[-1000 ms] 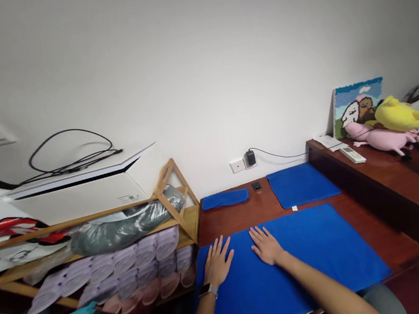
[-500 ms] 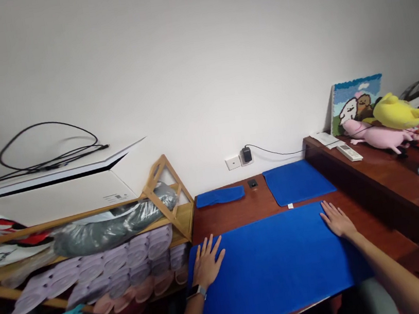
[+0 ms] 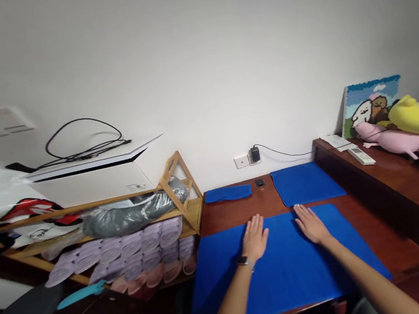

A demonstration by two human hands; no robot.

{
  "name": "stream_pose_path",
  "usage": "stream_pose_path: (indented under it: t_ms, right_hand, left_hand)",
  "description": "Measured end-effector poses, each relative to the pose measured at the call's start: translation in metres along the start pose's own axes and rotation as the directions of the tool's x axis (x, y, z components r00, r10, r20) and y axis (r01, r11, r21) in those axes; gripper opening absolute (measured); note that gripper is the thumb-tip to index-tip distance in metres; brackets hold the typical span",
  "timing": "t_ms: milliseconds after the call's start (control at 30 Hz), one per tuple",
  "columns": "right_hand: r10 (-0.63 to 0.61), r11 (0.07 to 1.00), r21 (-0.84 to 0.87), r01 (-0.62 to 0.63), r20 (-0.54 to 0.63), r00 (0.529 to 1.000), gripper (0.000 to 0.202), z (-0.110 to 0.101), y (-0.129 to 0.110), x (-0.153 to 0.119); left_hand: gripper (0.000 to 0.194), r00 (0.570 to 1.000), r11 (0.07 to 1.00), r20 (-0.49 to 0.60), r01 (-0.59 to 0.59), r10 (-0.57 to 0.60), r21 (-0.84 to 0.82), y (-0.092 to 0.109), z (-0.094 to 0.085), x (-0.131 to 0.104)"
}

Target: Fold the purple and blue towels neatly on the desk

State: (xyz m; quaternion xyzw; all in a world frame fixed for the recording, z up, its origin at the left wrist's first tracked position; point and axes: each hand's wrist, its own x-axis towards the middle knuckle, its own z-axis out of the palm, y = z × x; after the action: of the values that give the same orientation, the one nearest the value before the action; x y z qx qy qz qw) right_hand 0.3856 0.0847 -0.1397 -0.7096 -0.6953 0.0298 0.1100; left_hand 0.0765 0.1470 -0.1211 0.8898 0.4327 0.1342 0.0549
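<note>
On the wooden rack [image 3: 194, 212]: plastic-wrapped grey bundle [image 3: 124, 219] above, lilac slippers [image 3: 130, 246] in rows below. Big blue cloth [image 3: 284, 276] spread over the desk [image 3: 232, 211]. Left hand [image 3: 254, 238] and right hand [image 3: 311, 223] flat on it, palms down, fingers straight, slightly apart.

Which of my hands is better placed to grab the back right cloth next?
Probably your right hand: its fingertips are near the back right cloth, while your left hand lies farther away on the large cloth.

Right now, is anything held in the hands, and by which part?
Nothing is held: the left hand and right hand lie open on the large blue cloth.
</note>
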Motion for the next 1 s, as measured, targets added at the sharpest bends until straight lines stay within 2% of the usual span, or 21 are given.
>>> stream_pose_path:
  t_ms: [67,100,133,200,267,400,500,567,633,733,867,933,1000]
  right_hand:
    - [-0.04,0.999,0.031,0.038,0.049,0.998,0.069,0.008,-0.02,0.006]
    - [-0.045,0.998,0.042,0.042,0.067,0.997,0.069,0.012,-0.024,0.008]
    - [-0.044,0.998,0.049,0.04,0.077,0.996,0.069,0.016,-0.026,0.008]
    - [-0.041,0.998,0.058,0.036,0.082,0.996,0.069,0.023,-0.022,0.007]
    - [-0.042,0.998,0.059,0.037,0.078,0.996,0.07,0.029,-0.015,0.006]
    - [-0.051,0.997,0.06,0.047,0.069,0.996,0.07,0.033,-0.011,0.006]
    - [-0.049,0.997,0.059,0.045,0.075,0.996,0.071,0.031,-0.013,0.006]
    - [-0.046,0.998,0.054,0.041,0.083,0.995,0.071,0.029,-0.014,0.006]
    - [-0.043,0.998,0.045,0.039,0.095,0.995,0.071,0.027,-0.015,0.006]
    - [-0.039,0.999,0.034,0.035,0.119,0.992,0.071,0.025,-0.017,0.007]
    - [-0.04,0.998,0.054,0.032,0.155,0.987,0.07,0.019,-0.013,0.008]
    - [-0.033,0.997,0.072,0.023,0.136,0.99,0.069,0.013,-0.009,0.008]
    - [-0.025,0.996,0.089,0.018,0.082,0.996,0.068,0.005,-0.011,0.007]
  left_hand:
    - [0.064,1.0,0.999,-0.002,-0.03,0.03,-0.046,0.039,0.022,0.015]
    - [0.064,0.999,0.998,-0.005,-0.034,0.034,-0.058,0.05,0.032,0.019]
    - [0.064,1.0,0.998,-0.004,-0.026,0.025,-0.063,0.055,0.039,0.02]
    - [0.065,0.999,0.998,0.013,0.031,-0.03,-0.051,0.042,0.042,0.016]
    - [0.067,0.989,0.989,0.042,0.145,-0.144,-0.006,0.004,0.03,0.001]
    - [0.071,0.911,0.906,0.041,0.403,-0.411,0.128,-0.106,-0.013,-0.051]
    - [0.071,0.89,0.878,0.0,0.449,-0.455,0.164,-0.172,-0.032,-0.087]
    - [0.072,0.894,0.884,-0.013,0.445,-0.448,0.143,-0.195,-0.033,-0.1]
    - [0.073,0.895,0.889,-0.022,0.445,-0.445,0.112,-0.203,-0.029,-0.105]
    - [0.074,0.893,0.889,-0.016,0.449,-0.449,0.088,-0.201,-0.025,-0.102]
    - [0.072,0.91,0.905,-0.006,0.413,-0.415,0.107,-0.199,-0.029,-0.101]
    - [0.069,0.923,0.914,-0.05,0.385,-0.382,0.126,-0.195,-0.032,-0.1]
    - [0.066,0.934,0.925,-0.106,0.354,-0.341,0.137,-0.181,-0.033,-0.095]
